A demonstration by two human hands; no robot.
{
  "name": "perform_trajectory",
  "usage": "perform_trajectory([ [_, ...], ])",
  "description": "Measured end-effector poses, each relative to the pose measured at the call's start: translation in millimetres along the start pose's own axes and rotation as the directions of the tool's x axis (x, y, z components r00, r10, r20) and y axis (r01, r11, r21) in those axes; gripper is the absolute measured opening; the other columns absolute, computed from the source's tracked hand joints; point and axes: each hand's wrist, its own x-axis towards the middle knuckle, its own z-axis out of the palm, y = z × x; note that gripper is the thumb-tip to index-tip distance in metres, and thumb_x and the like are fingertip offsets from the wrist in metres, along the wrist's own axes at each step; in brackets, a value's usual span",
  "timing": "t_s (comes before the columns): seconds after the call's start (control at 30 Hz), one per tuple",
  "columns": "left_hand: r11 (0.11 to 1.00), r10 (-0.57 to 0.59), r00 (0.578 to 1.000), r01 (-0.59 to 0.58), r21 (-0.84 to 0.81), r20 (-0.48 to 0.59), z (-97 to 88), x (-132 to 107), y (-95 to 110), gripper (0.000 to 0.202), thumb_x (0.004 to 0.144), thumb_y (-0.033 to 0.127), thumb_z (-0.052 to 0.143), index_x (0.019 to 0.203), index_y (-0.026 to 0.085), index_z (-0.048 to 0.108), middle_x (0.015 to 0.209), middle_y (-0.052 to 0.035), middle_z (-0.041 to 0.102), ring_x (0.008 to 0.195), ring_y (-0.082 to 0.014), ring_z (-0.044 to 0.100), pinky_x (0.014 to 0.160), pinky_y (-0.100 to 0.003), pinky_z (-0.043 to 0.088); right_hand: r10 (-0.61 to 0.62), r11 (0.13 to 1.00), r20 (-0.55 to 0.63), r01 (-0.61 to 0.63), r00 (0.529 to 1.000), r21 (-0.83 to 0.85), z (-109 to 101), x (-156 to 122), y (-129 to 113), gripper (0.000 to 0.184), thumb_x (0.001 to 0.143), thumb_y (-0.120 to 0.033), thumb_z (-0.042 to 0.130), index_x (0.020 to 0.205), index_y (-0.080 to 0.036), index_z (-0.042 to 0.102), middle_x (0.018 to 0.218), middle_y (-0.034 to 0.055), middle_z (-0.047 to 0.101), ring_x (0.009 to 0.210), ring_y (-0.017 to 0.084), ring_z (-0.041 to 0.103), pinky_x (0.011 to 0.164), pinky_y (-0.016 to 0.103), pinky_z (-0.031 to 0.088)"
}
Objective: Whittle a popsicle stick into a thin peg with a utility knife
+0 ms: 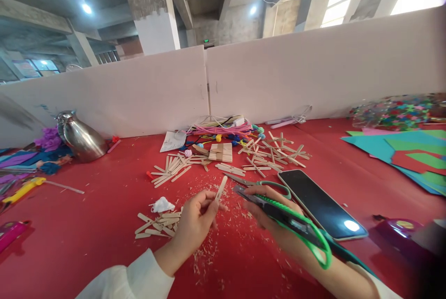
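Between the thumb and fingers of my left hand [198,213] is a wooden craft stick [220,188], its tip pointing up and away. My right hand [275,211] is closed around a black and green utility knife [296,224], whose front end points toward the stick but stays apart from it. Below and between both hands, wood shavings [205,248] are scattered on the red tabletop. Scissors with green handles [275,186] lie just beyond my right hand. A pile of craft sticks [158,224] is beside my left wrist.
A phone [322,204] lies right of my right hand. More sticks [275,152], a bundled stack [220,152] and pink pipe cleaners [223,129] are ahead. A steel jug [81,136] stands left, coloured sheets [400,150] lie right, and a white partition [313,71] closes the back.
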Motion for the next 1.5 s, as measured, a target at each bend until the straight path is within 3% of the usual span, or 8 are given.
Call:
perform_trajectory([
  [0.17,1.0,0.009,1.0,-0.009,-0.002,-0.013,-0.5,0,0,0.026,0.081,0.041,0.047,0.087,0.016,0.048,0.077,-0.0055,0.067,0.038,-0.0047,0.046,0.04,-0.018,0.035,-0.013,0.968,0.223,-0.044,0.975,0.249,1,1,4,0.037,0.073,-0.031,0.059,0.107,-0.022,0.046,0.094,0.006,0.063,0.085,0.018,0.062,0.077,0.031,0.05],
  [0.37,0.999,0.027,0.999,-0.027,-0.024,-0.02,-4.5,3,-3,0.025,0.082,0.042,0.047,0.086,0.017,0.046,0.078,-0.0052,0.066,0.041,-0.0047,0.046,0.041,-0.018,0.037,-0.085,0.824,0.334,-0.122,0.939,0.554,-5,1,10,0.052,0.073,-0.036,0.062,0.122,-0.032,0.045,0.137,0.0072,0.04,0.107,0.023,0.055,0.093,0.04,0.042],
  [0.53,0.999,0.031,0.999,-0.032,-0.042,-0.027,-5.4,4,-5,0.025,0.083,0.042,0.046,0.081,0.017,0.043,0.078,-0.0042,0.065,0.044,-0.0048,0.047,0.043,-0.018,0.038,-0.036,0.686,0.418,-0.282,0.908,0.671,-8,3,12,0.042,0.077,-0.038,0.055,0.119,-0.032,0.051,0.13,0.0063,0.049,0.104,0.026,0.056,0.084,0.044,0.047],
  [0.87,0.997,0.048,0.998,-0.05,-0.053,-0.045,-7.0,4,-1,0.028,0.082,0.044,0.046,0.081,0.017,0.043,0.083,-0.0062,0.066,0.049,-0.0071,0.054,0.047,-0.019,0.041,0.056,0.762,0.493,-0.356,0.868,0.541,-10,1,-4,0.049,0.08,-0.037,0.051,0.128,-0.034,0.041,0.14,0.0035,0.036,0.098,0.02,0.059,0.082,0.038,0.049],
  [1.07,0.996,0.015,0.999,-0.019,-0.092,-0.047,-5.9,4,1,0.028,0.081,0.045,0.048,0.081,0.017,0.043,0.083,-0.0054,0.066,0.055,-0.0097,0.059,0.053,-0.021,0.045,0.092,0.769,0.572,-0.423,0.815,0.479,-5,0,-3,0.062,0.076,-0.024,0.051,0.135,-0.029,0.032,0.113,0.0069,0.061,0.085,0.018,0.062,0.076,0.037,0.051],
  [1.27,0.996,0.024,0.999,-0.028,-0.084,-0.045,-5.4,3,2,0.026,0.081,0.042,0.05,0.082,0.016,0.046,0.077,-0.0025,0.064,0.056,-0.0099,0.06,0.054,-0.021,0.046,0.093,0.693,0.653,-0.52,0.751,0.499,1,-2,-1,0.064,0.073,-0.016,0.045,0.135,-0.025,0.032,0.091,0.0052,0.067,0.077,0.015,0.063,0.073,0.033,0.05],
  [1.37,0.996,0.025,0.999,-0.028,-0.088,-0.038,-4.8,3,4,0.027,0.081,0.043,0.049,0.083,0.016,0.048,0.069,0.0,0.062,0.056,-0.0106,0.06,0.053,-0.02,0.045,0.095,0.583,0.678,-0.593,0.729,0.555,4,-3,0,0.068,0.063,-0.01,0.043,0.129,-0.025,0.042,0.102,0.0054,0.064,0.077,0.015,0.063,0.067,0.03,0.05],
  [1.5,0.996,0.016,1.0,-0.018,-0.082,-0.025,-4.3,2,4,0.027,0.08,0.043,0.05,0.081,0.016,0.047,0.072,-0.0023,0.064,0.058,-0.0118,0.061,0.054,-0.022,0.047,0.139,0.486,0.682,-0.649,0.718,0.585,6,-5,-2,0.056,0.073,-0.026,0.051,0.129,-0.021,0.042,0.087,0.0063,0.065,0.069,0.015,0.062,0.056,0.025,0.048],
])
